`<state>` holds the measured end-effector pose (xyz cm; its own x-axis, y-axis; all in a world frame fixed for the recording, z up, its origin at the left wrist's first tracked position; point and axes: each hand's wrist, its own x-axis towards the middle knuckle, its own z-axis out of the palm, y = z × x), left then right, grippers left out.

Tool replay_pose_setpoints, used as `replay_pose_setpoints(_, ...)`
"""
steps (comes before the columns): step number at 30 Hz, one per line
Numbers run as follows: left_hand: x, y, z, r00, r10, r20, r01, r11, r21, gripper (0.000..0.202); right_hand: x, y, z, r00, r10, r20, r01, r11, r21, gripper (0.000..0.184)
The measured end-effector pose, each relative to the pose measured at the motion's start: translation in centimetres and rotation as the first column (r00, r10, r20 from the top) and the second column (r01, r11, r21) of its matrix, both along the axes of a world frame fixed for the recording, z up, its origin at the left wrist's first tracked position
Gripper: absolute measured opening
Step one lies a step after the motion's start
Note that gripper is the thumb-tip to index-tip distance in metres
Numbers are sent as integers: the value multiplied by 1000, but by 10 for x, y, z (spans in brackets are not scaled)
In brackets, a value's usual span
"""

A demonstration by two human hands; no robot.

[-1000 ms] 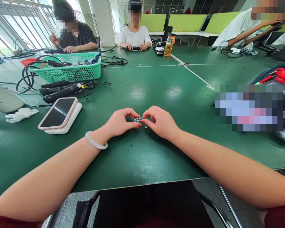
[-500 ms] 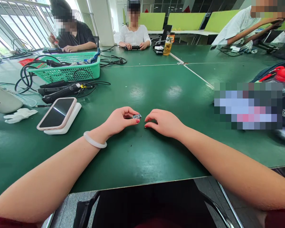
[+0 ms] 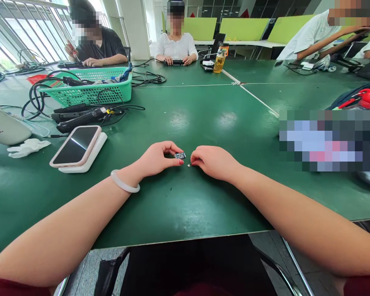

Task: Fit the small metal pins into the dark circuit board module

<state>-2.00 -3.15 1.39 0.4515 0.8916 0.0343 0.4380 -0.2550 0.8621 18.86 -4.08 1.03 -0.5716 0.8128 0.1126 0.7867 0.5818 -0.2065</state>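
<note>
Between the thumb and fingers of my left hand (image 3: 157,158) is a small dark circuit board (image 3: 180,156) with pale markings, held just above the green tabletop. My right hand (image 3: 214,162) is closed in a pinch a short gap to the right of it. A tiny pale piece (image 3: 189,165) pokes out from its fingertips, too small to name. The two hands do not touch. A white bangle (image 3: 125,182) circles my left wrist.
To the left, a phone (image 3: 77,144) leans on a white box, near a crumpled white glove (image 3: 27,147). Behind lie black cabled devices (image 3: 80,117) and a green basket (image 3: 89,91) of cables. A drink bottle (image 3: 220,59) stands farther off. Several people sit around the table (image 3: 172,213).
My right hand's fingers have closed into a pinch, and a tiny pale piece now shows at their tips. The circuit board in my left hand has tilted, showing more of its face.
</note>
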Motion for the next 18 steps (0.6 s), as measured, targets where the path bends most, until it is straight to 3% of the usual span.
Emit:
replay_pose_setpoints(5,1,0,0,999,7,-38,-6,1000,20,33,-2,-1,-2,998,6,62,-12,996,86,13)
replay_pose_setpoints(9,1,0,-1,999,8,-47,-8,1000,16,34,-3,-1,-3,986,-145,-77,156,973,170,16)
replay_pose_setpoints(11,1,0,-2,999,0,-35,0,1000,10,34,-7,-3,-2,976,-163,-142,190,960,205,17)
replay_pose_setpoints(18,2,-2,0,996,-31,-79,32,999,13,32,-19,-14,-1,991,-45,-125,72,972,224,20)
